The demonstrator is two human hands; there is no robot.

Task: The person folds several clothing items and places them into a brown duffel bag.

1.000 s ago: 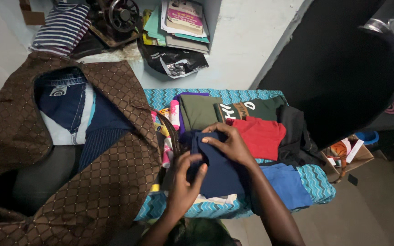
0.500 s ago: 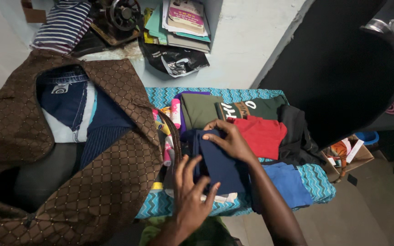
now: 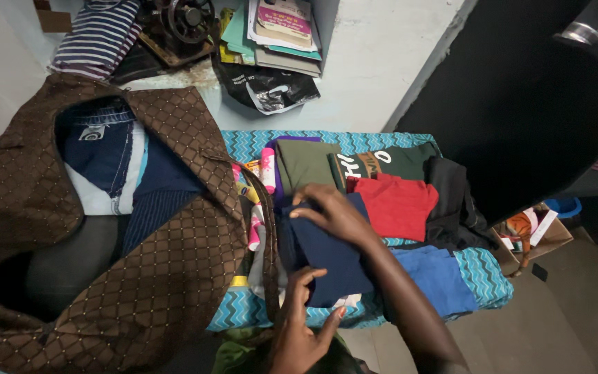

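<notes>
- Right hand (image 3: 333, 215): palm down, fingers curled and pressing the far end of the navy cloth (image 3: 330, 260), near its 12 o'clock edge.
- Left hand (image 3: 302, 325): fingers bent up, gripping the navy cloth's near edge at 6 o'clock; thumb side under the fabric, exact pinch can't tell.
- Navy cloth: folded, lying lengthwise between both hands, on top of the pile on the table (image 3: 482, 273) with the zigzag teal cover.
- White cloth (image 3: 344, 302) peeks out under the navy one at 6 o'clock.
- Red shirt (image 3: 396, 204) touching the right hand's 3 o'clock side; black garment (image 3: 451, 201) just beyond it.
- Blue cloth (image 3: 437, 277) at 4 o'clock of the navy cloth, beside the right forearm.
- Olive shirt (image 3: 302, 166) and dark green shirt (image 3: 389, 163) at 12 o'clock, folded, side by side.
- Pink tube (image 3: 267, 170) at 11 o'clock, between the clothes and the bag.
- Brown quilted bag (image 3: 140, 263) at 9 o'clock, open, jeans (image 3: 95, 149) inside.
- Sewing machine (image 3: 178, 24), striped cloth (image 3: 95, 38), book stack (image 3: 278, 31) far off at 11–12 o'clock.
</notes>
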